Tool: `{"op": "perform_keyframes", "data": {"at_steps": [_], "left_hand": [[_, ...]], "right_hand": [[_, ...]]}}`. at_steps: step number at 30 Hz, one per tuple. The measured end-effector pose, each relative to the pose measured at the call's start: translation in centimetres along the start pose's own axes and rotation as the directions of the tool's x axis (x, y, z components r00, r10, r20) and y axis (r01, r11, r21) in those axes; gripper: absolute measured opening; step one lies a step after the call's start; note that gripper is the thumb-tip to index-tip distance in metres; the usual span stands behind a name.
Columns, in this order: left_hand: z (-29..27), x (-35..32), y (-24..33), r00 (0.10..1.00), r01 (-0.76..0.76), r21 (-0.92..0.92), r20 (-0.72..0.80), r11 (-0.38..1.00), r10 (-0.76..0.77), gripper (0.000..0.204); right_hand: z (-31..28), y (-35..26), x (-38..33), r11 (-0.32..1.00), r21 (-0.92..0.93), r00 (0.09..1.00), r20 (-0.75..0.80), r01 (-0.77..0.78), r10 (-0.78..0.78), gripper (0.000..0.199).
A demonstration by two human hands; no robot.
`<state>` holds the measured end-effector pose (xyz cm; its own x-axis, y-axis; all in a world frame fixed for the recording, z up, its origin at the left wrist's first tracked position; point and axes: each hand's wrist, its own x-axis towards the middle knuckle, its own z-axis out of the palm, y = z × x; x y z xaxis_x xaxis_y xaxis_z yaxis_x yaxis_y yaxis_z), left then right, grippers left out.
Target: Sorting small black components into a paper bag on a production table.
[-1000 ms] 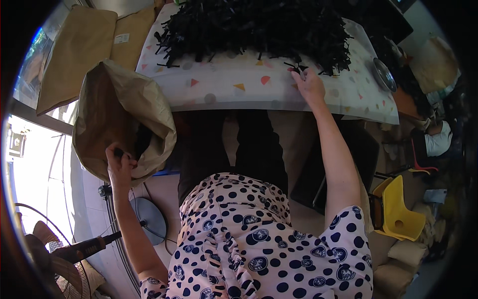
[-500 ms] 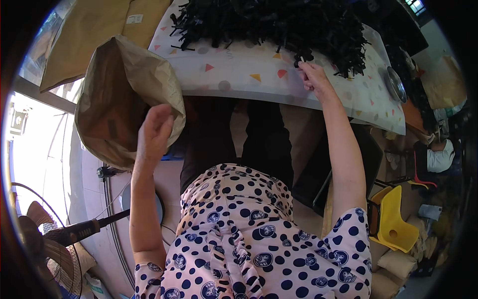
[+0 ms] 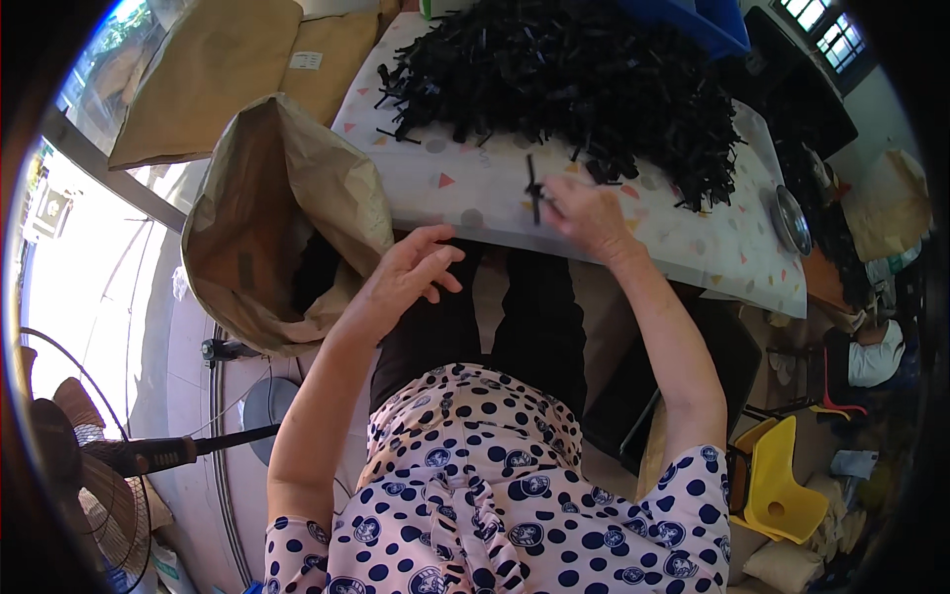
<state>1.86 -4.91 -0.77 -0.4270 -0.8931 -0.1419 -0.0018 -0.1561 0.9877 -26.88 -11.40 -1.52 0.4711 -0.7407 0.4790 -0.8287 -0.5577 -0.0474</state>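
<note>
Between the fingertips of my right hand (image 3: 591, 220) is a small black strip-like piece (image 3: 533, 190), held above the near part of the table. My left hand (image 3: 408, 272) hangs just off the table's front edge, its fingers apart and nothing in them. Beyond my right hand, a big heap of similar black pieces (image 3: 564, 84) covers the far part of the table; their exact kind is hard to make out. Left of my left hand, a large brown paper sack (image 3: 233, 213) gapes open, with something dark deep inside.
A patterned white cloth (image 3: 435, 208) covers the table. A metal bowl (image 3: 789, 220) sits at its right edge and a blue bin (image 3: 708, 25) behind the heap. Flat brown sacks (image 3: 213, 74) lie at far left. A fan (image 3: 94, 465) stands lower left, a yellow chair (image 3: 782, 485) at right.
My right hand has come away from the heap, leftward and nearer, with a black piece in its fingers. My left hand has moved right, away from the sack's mouth. The view has shifted slightly.
</note>
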Motion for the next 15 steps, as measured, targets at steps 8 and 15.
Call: {"op": "perform_keyframes", "data": {"at_steps": [8, 15], "left_hand": [[0.0, 0.6, -1.7, 0.947, 0.08, -0.296, 0.321, 0.952, 0.02, 0.059], [1.3, -3.7, -1.8, 0.909, 0.259, -0.385, 0.406, 0.886, -0.089, 0.04]], "right_hand": [[-2.8, -8.5, 0.2, 0.88, 0.121, 0.888, -0.074, 0.459, -0.453, 0.024], [-3.0, -10.8, -1.7, 0.812, 0.068, 0.814, -0.035, 0.58, -0.579, 0.018]]}}
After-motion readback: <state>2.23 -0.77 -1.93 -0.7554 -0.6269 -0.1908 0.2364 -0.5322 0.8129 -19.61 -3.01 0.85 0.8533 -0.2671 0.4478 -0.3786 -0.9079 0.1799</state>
